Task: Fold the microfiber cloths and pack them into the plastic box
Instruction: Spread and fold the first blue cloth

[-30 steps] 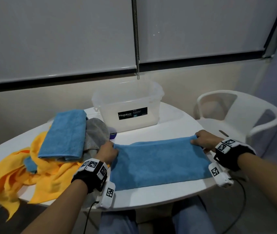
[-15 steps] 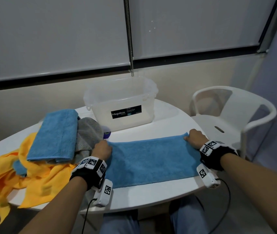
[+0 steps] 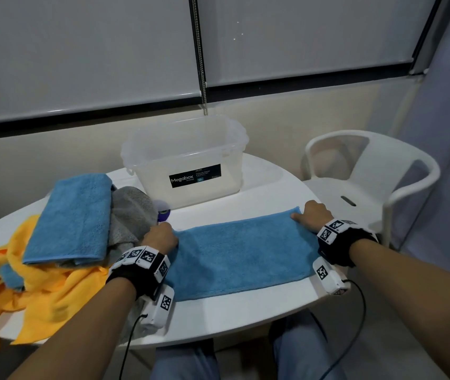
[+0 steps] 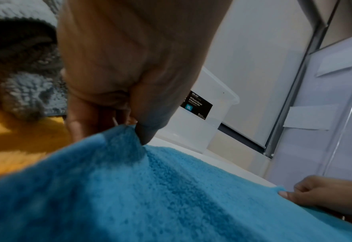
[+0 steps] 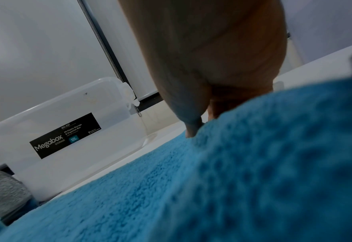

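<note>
Blue cloth (image 3: pixel 240 256): lies as a long flat strip across the near part of the table (image 3: pixel 259 319), between the two hands, its long edges running left to right
Left hand (image 3: pixel 160 237): at the strip's far left corner; the left wrist view shows thumb and fingers pinching that corner
Right hand (image 3: pixel 312 218): at the far right corner, thumb pressed on top and fingers curled at the edge, pinching it
Step in hand: folding, judged as partway; the strip looks already halved once and is being held taut and squared
Next move: likely bringing one short end over to meet the other, which calls for both corners kept matched so the edges line up
Pile at left: a folded blue cloth (image 3: pixel 73 218) atop a grey cloth (image 3: pixel 133 215), over loose yellow cloths (image 3: pixel 40 292), still to be dealt with
Box (image 3: pixel 188 160): stands open beyond the strip, near mid-table; no cloth shows inside
</note>
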`<state>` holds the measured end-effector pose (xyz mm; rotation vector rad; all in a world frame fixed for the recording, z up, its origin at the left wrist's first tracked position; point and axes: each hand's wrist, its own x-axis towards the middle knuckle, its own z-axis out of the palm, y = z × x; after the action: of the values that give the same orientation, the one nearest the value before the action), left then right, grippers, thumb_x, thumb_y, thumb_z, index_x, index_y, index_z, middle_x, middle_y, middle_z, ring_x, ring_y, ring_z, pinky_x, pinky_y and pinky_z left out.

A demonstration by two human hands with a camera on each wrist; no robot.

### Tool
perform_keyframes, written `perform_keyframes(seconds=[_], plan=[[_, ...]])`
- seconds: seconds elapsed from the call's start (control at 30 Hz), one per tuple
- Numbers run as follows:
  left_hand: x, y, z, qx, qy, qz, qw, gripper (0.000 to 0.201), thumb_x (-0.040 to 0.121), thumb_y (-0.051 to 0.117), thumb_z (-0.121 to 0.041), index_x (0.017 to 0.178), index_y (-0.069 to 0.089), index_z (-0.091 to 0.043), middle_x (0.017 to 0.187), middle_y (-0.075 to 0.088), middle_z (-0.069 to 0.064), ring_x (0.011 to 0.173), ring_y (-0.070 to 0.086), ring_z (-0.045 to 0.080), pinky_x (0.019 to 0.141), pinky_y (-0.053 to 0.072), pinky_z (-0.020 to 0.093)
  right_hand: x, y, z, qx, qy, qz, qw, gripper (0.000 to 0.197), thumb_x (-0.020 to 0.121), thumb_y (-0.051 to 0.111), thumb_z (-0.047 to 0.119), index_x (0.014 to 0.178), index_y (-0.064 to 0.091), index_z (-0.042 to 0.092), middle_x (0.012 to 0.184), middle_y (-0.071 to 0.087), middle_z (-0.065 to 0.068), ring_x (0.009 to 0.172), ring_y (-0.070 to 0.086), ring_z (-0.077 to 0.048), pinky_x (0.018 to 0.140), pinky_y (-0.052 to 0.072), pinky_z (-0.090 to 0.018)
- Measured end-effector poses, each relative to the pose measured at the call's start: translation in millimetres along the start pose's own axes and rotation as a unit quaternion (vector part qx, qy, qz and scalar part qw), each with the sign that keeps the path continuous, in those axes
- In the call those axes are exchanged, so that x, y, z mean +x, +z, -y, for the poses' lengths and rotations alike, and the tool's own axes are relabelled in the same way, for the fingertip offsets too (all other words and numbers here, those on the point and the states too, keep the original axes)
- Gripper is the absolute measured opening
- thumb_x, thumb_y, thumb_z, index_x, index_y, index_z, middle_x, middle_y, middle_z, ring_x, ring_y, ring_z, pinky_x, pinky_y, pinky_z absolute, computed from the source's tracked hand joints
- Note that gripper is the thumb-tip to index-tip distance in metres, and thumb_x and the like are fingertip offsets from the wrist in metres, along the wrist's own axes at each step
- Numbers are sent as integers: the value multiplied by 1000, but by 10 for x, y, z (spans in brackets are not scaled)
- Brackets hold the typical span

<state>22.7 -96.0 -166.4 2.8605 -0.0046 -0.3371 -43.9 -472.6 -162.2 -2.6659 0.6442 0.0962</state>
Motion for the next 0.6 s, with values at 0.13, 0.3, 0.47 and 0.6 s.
perform_keyframes(seconds=[0.13,0.3,0.47,0.6], plan=[[-78,-107,-133,86,19,-34,996,30,90,60,-15,117,53,-5,119,61,17,109,62,38,86,51,44,-7,-86,-55,21,20,7,1000,49,86,66,48,107,55,5,110,61,-16,93,60,-33,63,40,-31],[-185,-282,-386,141,102,-105,979,46,90,65,-17,126,38,-9,120,55,15,109,58,37,87,53,48,-70,-123,-70,49,-3,69,996,38,75,79,32,94,59,5,97,66,-12,87,66,-27,61,48,-27],[-214,-421,-822,57,249,-83,963,48,88,62,-18,133,45,-14,129,53,12,118,52,32,96,48,48,-199,-171,186,110,-64,86,988,20,81,72,19,79,57,7,78,62,-10,69,61,-22,58,46,-30],[-339,-666,-1187,-24,390,-29,920,68,86,71,-16,147,41,-20,146,48,8,132,46,22,108,37,33,-441,-524,694,197,-208,115,951,16,83,77,20,90,67,10,77,69,-17,63,61,-17,58,49,-29]])
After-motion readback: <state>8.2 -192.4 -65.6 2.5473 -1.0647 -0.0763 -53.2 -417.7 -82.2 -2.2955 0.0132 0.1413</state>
